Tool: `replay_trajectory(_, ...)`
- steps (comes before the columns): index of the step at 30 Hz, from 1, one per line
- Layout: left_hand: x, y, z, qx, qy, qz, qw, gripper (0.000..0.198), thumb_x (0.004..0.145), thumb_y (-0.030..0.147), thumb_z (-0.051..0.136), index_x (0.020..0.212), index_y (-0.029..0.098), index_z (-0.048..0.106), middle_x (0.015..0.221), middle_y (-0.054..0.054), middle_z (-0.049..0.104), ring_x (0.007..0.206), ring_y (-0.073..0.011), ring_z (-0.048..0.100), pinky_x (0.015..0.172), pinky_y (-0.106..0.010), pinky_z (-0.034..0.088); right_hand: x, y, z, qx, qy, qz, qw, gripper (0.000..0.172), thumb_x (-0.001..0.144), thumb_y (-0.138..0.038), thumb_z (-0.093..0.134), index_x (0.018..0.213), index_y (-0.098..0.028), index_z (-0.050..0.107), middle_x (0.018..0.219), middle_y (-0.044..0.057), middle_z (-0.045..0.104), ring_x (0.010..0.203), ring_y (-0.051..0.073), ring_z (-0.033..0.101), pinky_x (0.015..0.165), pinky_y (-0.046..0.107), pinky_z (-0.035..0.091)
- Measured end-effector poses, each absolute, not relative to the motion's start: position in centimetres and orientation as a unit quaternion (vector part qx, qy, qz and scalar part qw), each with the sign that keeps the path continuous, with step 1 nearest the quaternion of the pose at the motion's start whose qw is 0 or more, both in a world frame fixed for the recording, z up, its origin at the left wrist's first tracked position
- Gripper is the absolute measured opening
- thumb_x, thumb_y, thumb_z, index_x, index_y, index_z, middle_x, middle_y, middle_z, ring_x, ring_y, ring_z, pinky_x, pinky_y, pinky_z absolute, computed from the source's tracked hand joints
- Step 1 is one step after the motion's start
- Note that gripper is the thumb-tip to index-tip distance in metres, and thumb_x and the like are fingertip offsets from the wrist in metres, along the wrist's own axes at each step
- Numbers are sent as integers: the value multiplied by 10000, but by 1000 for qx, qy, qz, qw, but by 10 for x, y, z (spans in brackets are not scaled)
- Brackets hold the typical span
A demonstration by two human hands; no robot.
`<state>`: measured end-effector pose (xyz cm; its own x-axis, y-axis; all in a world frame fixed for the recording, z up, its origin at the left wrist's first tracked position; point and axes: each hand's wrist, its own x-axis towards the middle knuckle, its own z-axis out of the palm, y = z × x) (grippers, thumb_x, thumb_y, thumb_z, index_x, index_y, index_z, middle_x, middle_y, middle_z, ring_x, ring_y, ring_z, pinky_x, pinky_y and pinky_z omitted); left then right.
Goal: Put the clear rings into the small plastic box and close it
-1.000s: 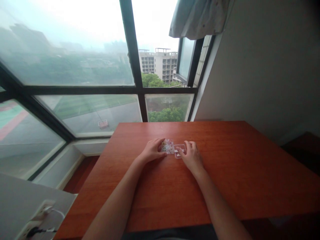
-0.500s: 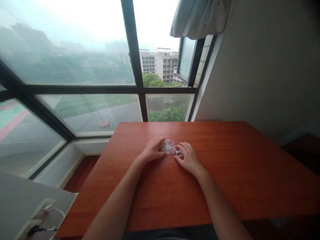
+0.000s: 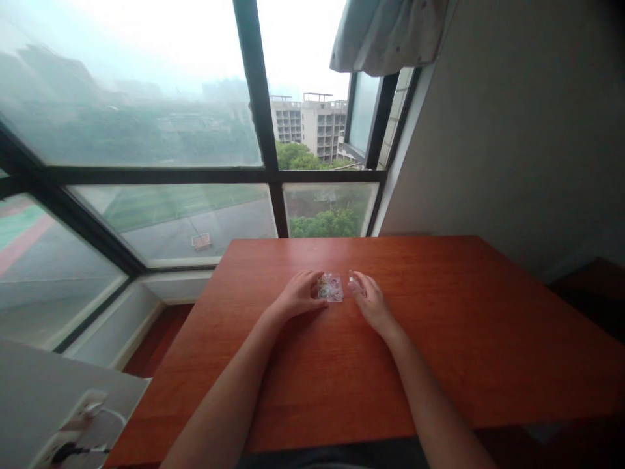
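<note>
A small clear plastic case lies on the reddish-brown wooden table. Inside it are little coloured bits, too small to make out. My left hand grips the case by its left side, thumb at the near edge and fingers at the far edge. Just right of the case and apart from it, my right hand is closed, thumb against the fingers. A small whitish, partly clear piece shows at its fingertips; the fingers hide the rest of it.
Beyond the table stand dark-framed windows, with a short curtain at the upper right. A plain wall rises on the right. Sockets with plugged-in cords are at the lower left, beside the table's edge.
My right hand has drawn its fingers together and turned, moving slightly away from the case. The whitish piece that lay within its spread fingers is now at its fingertips. My left hand stays put.
</note>
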<state>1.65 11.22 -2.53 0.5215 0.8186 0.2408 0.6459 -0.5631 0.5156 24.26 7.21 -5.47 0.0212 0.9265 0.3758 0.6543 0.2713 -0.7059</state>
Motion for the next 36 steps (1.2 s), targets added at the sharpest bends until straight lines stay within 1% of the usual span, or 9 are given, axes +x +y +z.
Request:
replay_trajectory(2, 20, 109, -22, 855, 430, 222, 184, 706, 625, 401, 776, 1248, 175, 533, 1093, -97, 631, 999, -267, 575, 889, -369, 441, 241, 72, -54, -575, -651, 204, 451, 500, 924, -513, 387, 1265, -174, 524, 1221, 137, 582, 1112, 230, 558, 950, 383, 454)
replay_trajectory(5, 29, 103, -19, 864, 418, 207, 189, 693, 621, 412, 774, 1234, 199, 533, 1100, -79, 630, 1006, -262, 576, 890, -360, 435, 238, 71, -55, -568, -647, 217, 460, 540, 906, -548, 407, 1285, -174, 497, 1217, 139, 568, 1101, 235, 564, 939, 385, 464)
replay_trajectory(8, 42, 97, -20, 878, 389, 202, 193, 682, 633, 422, 759, 1232, 206, 517, 1118, -71, 627, 1016, -262, 578, 902, -368, 431, 233, 69, -56, -558, -681, 182, 438, 561, 870, -576, 463, 1247, -165, 526, 1189, 140, 558, 1112, 252, 543, 978, 403, 437)
replay_trajectory(15, 54, 96, -33, 863, 407, 227, 195, 878, 628, 335, 725, 1383, 149, 318, 1197, -127, 595, 1073, -289, 570, 938, -407, 434, 225, 64, -53, -517, -764, 116, 369, 614, 786, -561, 603, 1252, -167, 540, 1267, 138, 518, 1234, 288, 440, 1064, 446, 362)
replay_trajectory(19, 52, 98, -36, 867, 396, 235, 193, 821, 649, 371, 723, 1357, 173, 356, 1243, -122, 574, 1088, -282, 566, 954, -410, 424, 226, 64, -54, -507, -772, 122, 363, 533, 865, -505, 509, 1290, -182, 517, 1337, 116, 494, 1322, 274, 350, 1100, 465, 314)
replay_trajectory(23, 51, 97, -34, 870, 391, 235, 189, 800, 636, 459, 747, 1310, 174, 422, 1269, -132, 555, 1120, -296, 546, 960, -419, 417, 231, 69, -59, -549, -733, 115, 385, 479, 923, -401, 385, 1306, -133, 495, 1367, 155, 467, 1299, 256, 395, 1086, 448, 339)
replay_trajectory(27, 51, 97, -34, 865, 400, 239, 188, 789, 631, 447, 754, 1299, 171, 437, 1250, -132, 562, 1107, -295, 549, 948, -416, 421, 235, 71, -63, -586, -723, 97, 354, 528, 881, -412, 452, 1304, -97, 493, 1291, 182, 528, 1225, 279, 468, 1049, 453, 377)
replay_trajectory(31, 51, 97, -33, 863, 392, 250, 198, 703, 656, 405, 730, 1262, 168, 466, 1211, -120, 581, 1062, -272, 564, 926, -396, 429, 236, 67, -57, -562, -763, 90, 307, 524, 856, -440, 508, 1310, -177, 503, 1302, 129, 523, 1214, 265, 472, 1030, 442, 388)
replay_trajectory(36, 50, 98, -31, 862, 392, 246, 206, 624, 663, 326, 710, 1223, 162, 490, 1132, -105, 608, 1002, -255, 576, 890, -383, 439, 237, 62, -46, -554, -782, 85, 272, 559, 825, -478, 564, 1325, -234, 502, 1340, 123, 471, 1227, 270, 448, 1012, 441, 392)
